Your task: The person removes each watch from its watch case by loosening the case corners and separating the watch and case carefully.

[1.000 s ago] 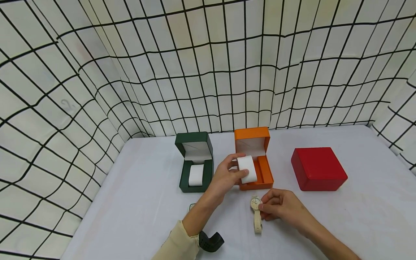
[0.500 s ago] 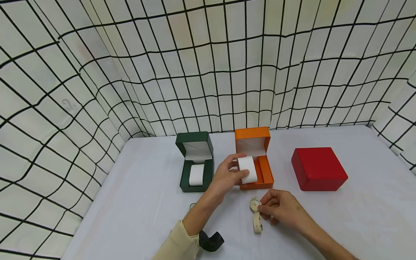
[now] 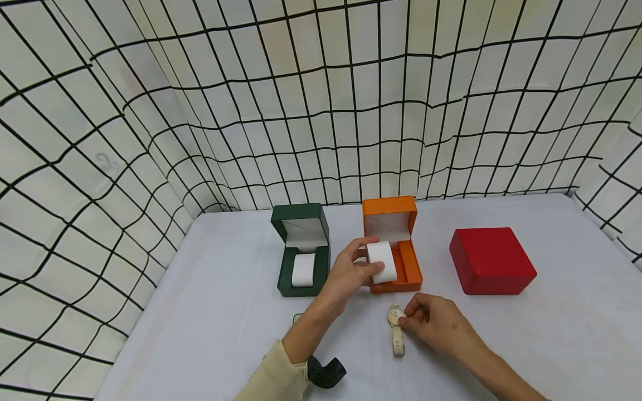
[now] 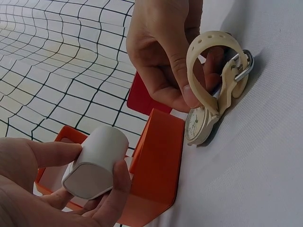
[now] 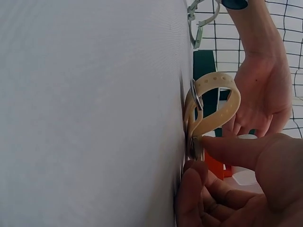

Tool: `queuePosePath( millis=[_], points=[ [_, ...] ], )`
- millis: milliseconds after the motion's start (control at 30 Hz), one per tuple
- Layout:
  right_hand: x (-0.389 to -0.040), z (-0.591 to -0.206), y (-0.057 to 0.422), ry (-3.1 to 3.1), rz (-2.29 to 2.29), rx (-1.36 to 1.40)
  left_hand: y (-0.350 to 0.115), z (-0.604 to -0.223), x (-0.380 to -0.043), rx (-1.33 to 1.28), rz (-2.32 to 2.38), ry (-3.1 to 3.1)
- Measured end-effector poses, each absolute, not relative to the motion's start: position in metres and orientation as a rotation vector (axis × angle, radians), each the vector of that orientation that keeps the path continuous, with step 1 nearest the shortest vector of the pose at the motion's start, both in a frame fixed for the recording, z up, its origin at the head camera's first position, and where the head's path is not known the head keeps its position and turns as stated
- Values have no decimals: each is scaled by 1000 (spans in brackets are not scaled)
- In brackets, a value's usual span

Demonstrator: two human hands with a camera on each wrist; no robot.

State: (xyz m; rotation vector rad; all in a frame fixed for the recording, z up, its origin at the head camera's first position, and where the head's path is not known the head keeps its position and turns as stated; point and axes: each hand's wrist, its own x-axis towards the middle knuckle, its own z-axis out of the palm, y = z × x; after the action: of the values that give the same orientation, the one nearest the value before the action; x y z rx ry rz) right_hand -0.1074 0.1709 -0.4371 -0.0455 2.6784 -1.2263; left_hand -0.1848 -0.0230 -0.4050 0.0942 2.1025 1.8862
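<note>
Left hand (image 3: 347, 273) clamped on white cushion (image 3: 382, 260) at the open orange box (image 3: 401, 287). Right hand (image 3: 440, 324) pinching cream watch (image 3: 397, 334) — down at the table (image 3: 577, 340), just in front of that box.

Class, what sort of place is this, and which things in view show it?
Probably a staged tabletop workspace, judging by the white-covered table, the gridded backdrop behind it, and the cream watch and open orange box.

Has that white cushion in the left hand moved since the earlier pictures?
No, not visibly: in the head view, the white cushion held in the left hand keeps the same place relative to the orange box.
</note>
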Motion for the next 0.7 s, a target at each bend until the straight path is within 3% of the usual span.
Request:
queuePosePath(
  millis=[700],
  points=[
    [-109, -434, 169, 2724, -1114, 46, -18, -408, -181, 33, 1876, 2150]
  ],
)
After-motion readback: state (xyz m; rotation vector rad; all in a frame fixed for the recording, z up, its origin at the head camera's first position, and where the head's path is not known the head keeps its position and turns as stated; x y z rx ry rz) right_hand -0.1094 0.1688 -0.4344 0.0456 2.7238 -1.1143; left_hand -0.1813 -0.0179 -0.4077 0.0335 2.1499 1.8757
